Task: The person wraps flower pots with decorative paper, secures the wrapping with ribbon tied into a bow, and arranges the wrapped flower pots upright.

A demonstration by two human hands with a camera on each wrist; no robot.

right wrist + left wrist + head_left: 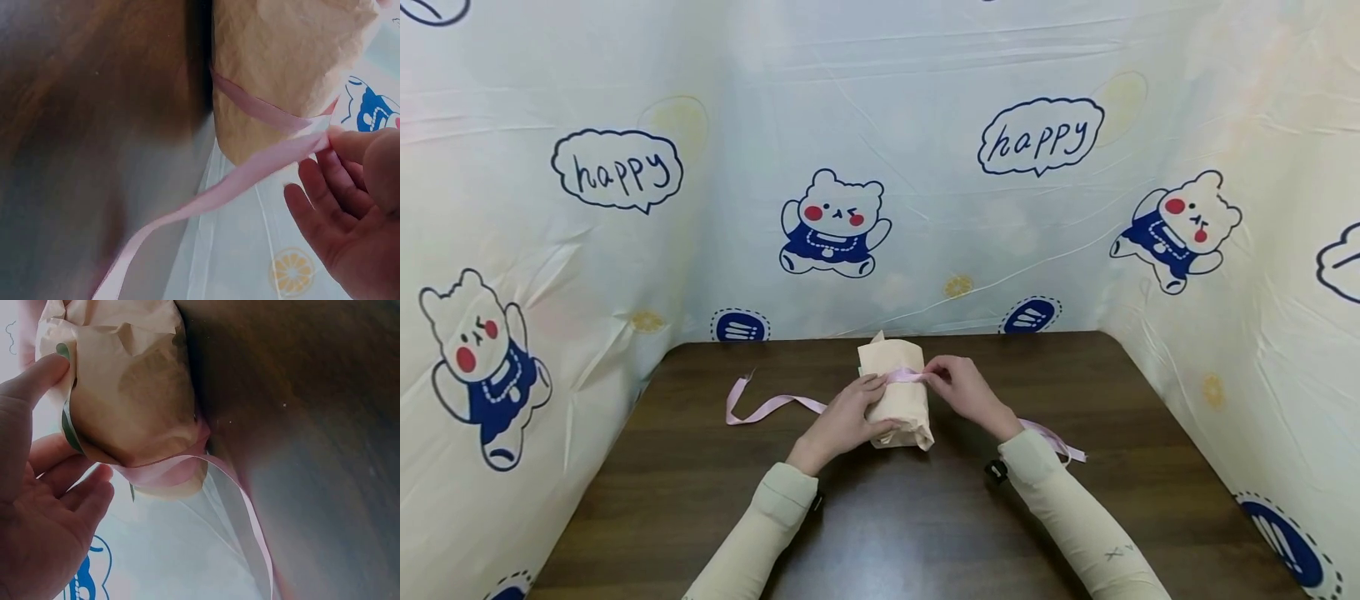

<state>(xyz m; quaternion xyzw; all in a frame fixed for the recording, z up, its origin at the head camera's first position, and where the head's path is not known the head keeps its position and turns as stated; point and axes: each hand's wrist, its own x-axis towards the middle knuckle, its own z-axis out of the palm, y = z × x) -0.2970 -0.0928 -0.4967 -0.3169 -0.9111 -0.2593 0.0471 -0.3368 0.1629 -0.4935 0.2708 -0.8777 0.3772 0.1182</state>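
A package wrapped in cream-brown paper [901, 408] lies on the dark wooden table [895, 517], with a pink ribbon [904, 376] around its upper part. My left hand [844, 417] holds the package from its left side, thumb on the lower part and fingertips near the ribbon. In the left wrist view a green strip [70, 430] shows along the paper's edge beside the fingers. My right hand [967, 390] pinches the ribbon at the package's right side, between thumb and index finger [340, 172]. The right wrist view shows the ribbon [250, 169] trailing down from this pinch.
One loose ribbon tail [767, 408] lies on the table to the left of the package. Another ribbon end [1060, 442] extends past my right wrist. A printed curtain [925, 275] with bears and lettering surrounds the table at the back and sides.
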